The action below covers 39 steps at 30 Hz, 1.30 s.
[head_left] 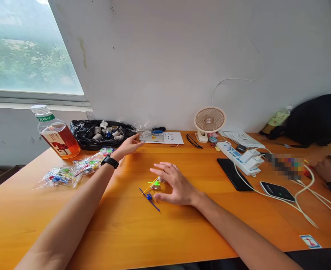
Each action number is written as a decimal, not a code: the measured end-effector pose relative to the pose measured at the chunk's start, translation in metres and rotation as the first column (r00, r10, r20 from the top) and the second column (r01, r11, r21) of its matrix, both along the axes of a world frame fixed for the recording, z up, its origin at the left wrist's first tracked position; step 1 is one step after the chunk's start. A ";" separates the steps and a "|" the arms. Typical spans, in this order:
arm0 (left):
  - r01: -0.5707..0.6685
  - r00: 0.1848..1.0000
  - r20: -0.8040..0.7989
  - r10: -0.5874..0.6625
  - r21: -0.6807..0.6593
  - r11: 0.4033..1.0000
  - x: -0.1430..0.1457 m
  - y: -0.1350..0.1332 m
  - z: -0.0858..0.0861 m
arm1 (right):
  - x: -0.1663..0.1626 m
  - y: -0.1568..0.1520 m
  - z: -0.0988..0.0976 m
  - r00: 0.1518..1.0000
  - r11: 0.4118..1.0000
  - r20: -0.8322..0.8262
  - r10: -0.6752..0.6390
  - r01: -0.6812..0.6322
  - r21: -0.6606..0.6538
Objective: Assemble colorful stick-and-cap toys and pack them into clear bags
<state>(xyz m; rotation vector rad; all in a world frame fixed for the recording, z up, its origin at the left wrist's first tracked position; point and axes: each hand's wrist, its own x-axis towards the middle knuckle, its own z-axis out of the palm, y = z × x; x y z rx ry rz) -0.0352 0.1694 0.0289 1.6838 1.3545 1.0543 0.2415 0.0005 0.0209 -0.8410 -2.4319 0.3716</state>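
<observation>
Window [27, 52], beyond and left of both hands, with foliage outside. Bottle [60, 138] of amber drink, capped, tilting left in my view, left of the left hand. Clear packets [57, 177] of coloured parts, beside the left wrist. Black plastic bag [79, 137], its mouth open on pale rolls, just beyond the left hand.

Left hand [129, 146]: stretched forward, fingers loosely extended, nothing seen in its grasp; fingertips near a grey card [154, 138] on white paper. Whether they touch, I cannot tell.

Blue rod [149, 197], with a blue piece at its middle: lies left of the right thumb, long axis slanting from far left to near right. Yellow sticks [150, 185]: run the other way, near left to far right, pointing under the right fingers. Green piece [156, 183]: beside them, partly covered.

Right hand [175, 183]: wide open, fingers arched over these parts; no grip visible.

Worktop [120, 232]: orange-brown wood grain, against a marked pale wall [154, 75].

Right of the right hand: cream fan [210, 120], black phone [234, 174], white power strip [235, 157], another person's hand [328, 168].
</observation>
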 end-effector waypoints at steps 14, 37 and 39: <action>0.208 0.899 -0.429 -0.090 0.235 0.950 0.012 -0.015 -0.034 | 0.010 -0.003 0.014 0.989 0.999 0.149 -0.003 0.009 -0.043; 0.149 0.988 -0.076 -0.137 0.181 0.972 0.012 -0.011 -0.037 | -0.065 0.136 0.038 0.933 0.806 -0.262 -0.247 0.048 -0.590; 0.118 0.993 -0.015 -0.117 0.157 0.980 0.012 -0.012 -0.035 | -0.072 0.158 0.029 0.889 0.748 -0.244 -0.387 0.148 -0.647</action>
